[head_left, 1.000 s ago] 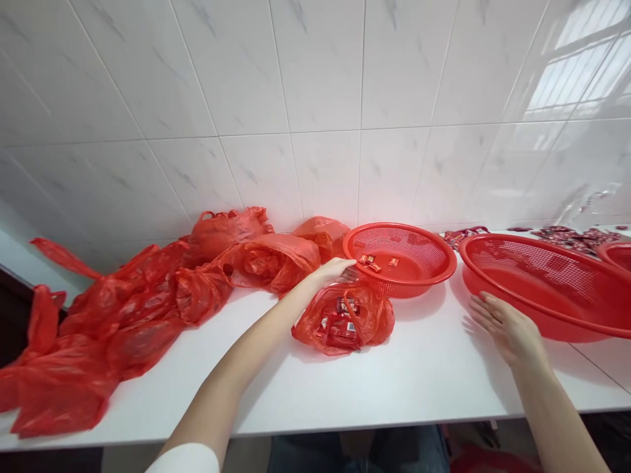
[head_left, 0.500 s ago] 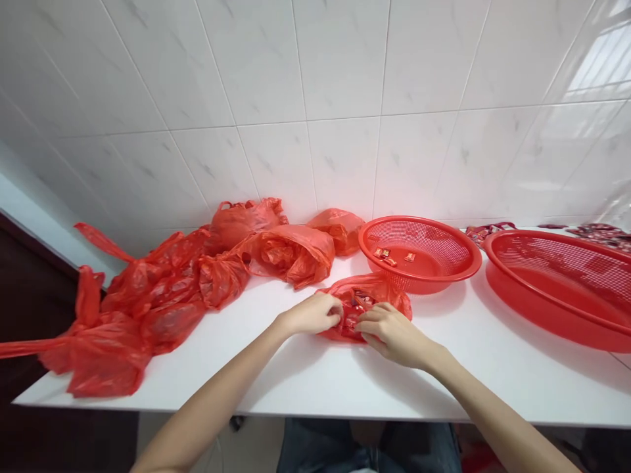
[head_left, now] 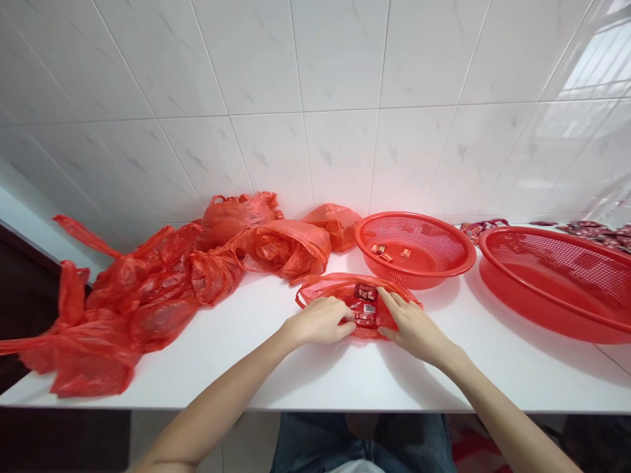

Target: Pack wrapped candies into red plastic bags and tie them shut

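A red plastic bag [head_left: 335, 284] lies on the white table before me, its mouth spread wide. Inside it are small dark red printed packets [head_left: 365, 293], one with a barcode label. On the bag's left side, my left hand [head_left: 323, 320] has its fingers curled over the plastic edge. At the right side, my right hand [head_left: 413, 328] reaches into the mouth, fingers stretched and thumb apart, touching the plastic beside the packets. Just behind the bag is a round red mesh basket [head_left: 419, 269] with several small wrapped pieces [head_left: 382, 251] in it.
Several filled red plastic bags [head_left: 167, 289] are heaped along the left and back of the white table [head_left: 221, 368]. A larger red basket [head_left: 547, 295] stands at right. Behind it lie many dark red packets [head_left: 599, 233] near the tiled wall [head_left: 340, 151].
The bag's mouth has been pulled wider, baring the packets more clearly. My right hand has opened out and shifted right; the left hand stays at the bag's left side.
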Motion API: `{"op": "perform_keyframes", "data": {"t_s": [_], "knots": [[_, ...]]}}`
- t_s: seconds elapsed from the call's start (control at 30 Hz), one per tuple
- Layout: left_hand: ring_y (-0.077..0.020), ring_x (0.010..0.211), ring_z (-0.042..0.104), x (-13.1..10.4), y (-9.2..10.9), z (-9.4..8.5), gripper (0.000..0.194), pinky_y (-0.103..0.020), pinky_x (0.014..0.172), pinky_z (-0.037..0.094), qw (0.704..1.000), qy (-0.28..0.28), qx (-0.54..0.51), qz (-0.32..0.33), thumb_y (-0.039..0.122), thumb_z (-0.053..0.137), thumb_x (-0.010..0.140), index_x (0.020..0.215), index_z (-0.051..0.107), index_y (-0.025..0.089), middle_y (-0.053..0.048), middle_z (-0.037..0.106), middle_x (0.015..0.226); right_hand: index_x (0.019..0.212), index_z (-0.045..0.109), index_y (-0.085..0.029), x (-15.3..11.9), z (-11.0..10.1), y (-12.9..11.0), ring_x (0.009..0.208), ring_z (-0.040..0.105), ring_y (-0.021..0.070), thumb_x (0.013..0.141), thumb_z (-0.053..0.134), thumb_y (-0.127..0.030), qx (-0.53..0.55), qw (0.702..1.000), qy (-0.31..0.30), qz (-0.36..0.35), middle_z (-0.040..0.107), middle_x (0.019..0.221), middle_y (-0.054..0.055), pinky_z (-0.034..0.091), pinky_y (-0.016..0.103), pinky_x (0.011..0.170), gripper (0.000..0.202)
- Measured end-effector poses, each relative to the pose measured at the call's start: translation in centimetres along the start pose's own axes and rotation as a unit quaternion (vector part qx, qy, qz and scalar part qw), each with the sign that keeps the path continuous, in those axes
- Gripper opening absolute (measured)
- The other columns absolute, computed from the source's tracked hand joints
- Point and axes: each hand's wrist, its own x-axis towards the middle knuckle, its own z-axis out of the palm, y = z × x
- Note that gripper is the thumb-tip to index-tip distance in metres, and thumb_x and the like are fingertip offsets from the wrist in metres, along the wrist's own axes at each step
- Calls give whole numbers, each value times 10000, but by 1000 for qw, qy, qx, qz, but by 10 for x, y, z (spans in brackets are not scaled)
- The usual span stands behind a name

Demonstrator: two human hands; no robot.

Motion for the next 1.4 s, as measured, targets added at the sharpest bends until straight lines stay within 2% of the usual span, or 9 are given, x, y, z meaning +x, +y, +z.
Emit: {"op": "perform_keyframes", "data": {"t_s": [0.1, 0.27, 0.37, 0.53, 0.67, 0.83, 1.03, 1.27, 1.4], "knots": [[-290, 938, 658, 15, 1, 14, 168, -370, 821, 490, 998, 55, 9, -23, 280, 561, 888, 901, 703, 191, -109, 695, 994, 1547, 348, -153, -1, 7, 4, 1301, 580, 359, 848, 557, -172, 50, 998, 28, -26, 546, 1481, 215, 522, 494, 981, 730], [-377, 1156, 608, 31, -5, 29, 547, -459, 963, 494, 997, 58, 12, -56, 363, 742, 773, 1270, 624, 167, -180, 627, 1258, 1561, 330, -135, -4, 12, 4, 1314, 578, 341, 813, 520, -136, 84, 996, 36, -8, 534, 1496, 208, 527, 484, 994, 772], [-375, 1194, 600, 32, -8, 22, 478, -472, 1004, 478, 993, 82, 0, -89, 397, 686, 835, 1255, 629, 176, -174, 634, 1265, 1552, 355, -116, -5, 10, 3, 1324, 571, 342, 820, 527, -131, 84, 996, 35, 5, 528, 1500, 217, 507, 493, 1033, 752], [-302, 1187, 600, 33, -11, 5, 305, -407, 1014, 478, 969, 198, 35, -141, 326, 501, 976, 1201, 620, 159, -148, 623, 1231, 1576, 324, -128, -6, 7, 1, 1377, 524, 339, 873, 531, -186, 85, 995, 47, 14, 486, 1542, 201, 478, 498, 1072, 736], [-265, 1167, 615, 34, -18, 1, 313, -368, 1001, 477, 963, 205, 55, -168, 210, 347, 1020, 1139, 633, 159, -139, 640, 1211, 1561, 359, -143, -3, 7, -2, 1354, 547, 337, 890, 516, -199, 85, 995, 47, 10, 501, 1533, 186, 495, 501, 1048, 692], [-307, 1131, 664, 32, -28, 5, 246, -369, 911, 518, 971, 148, 43, -184, 248, 537, 941, 1135, 657, 158, -149, 704, 1178, 1519, 431, -136, -1, 6, -4, 1354, 549, 334, 897, 520, -203, 86, 995, 54, 6, 534, 1504, 184, 492, 497, 1057, 632], [-353, 1099, 697, 31, -30, 4, 405, -378, 858, 536, 971, 120, 17, -204, 374, 713, 815, 1175, 667, 193, -141, 739, 1180, 1499, 458, -150, -3, 10, -2, 1330, 572, 339, 909, 509, -217, 89, 994, 71, -4, 559, 1478, 190, 514, 510, 1024, 596], [-318, 923, 735, 34, -27, 0, 255, -340, 747, 532, 971, 147, -15, -186, 237, 721, 727, 977, 708, 189, -99, 775, 967, 1511, 441, -177, -2, 14, 3, 1342, 561, 335, 905, 496, -217, 112, 988, 106, -11, 556, 1485, 173, 528, 510, 1012, 610], [-265, 1009, 707, 41, -20, 2, 288, -323, 856, 529, 973, 199, -53, -108, 312, 703, 810, 1077, 681, 207, -68, 755, 1067, 1501, 441, -184, 0, 18, 5, 1355, 552, 332, 913, 486, -240, 131, 980, 149, -16, 560, 1479, 180, 533, 516, 1008, 592]]}}
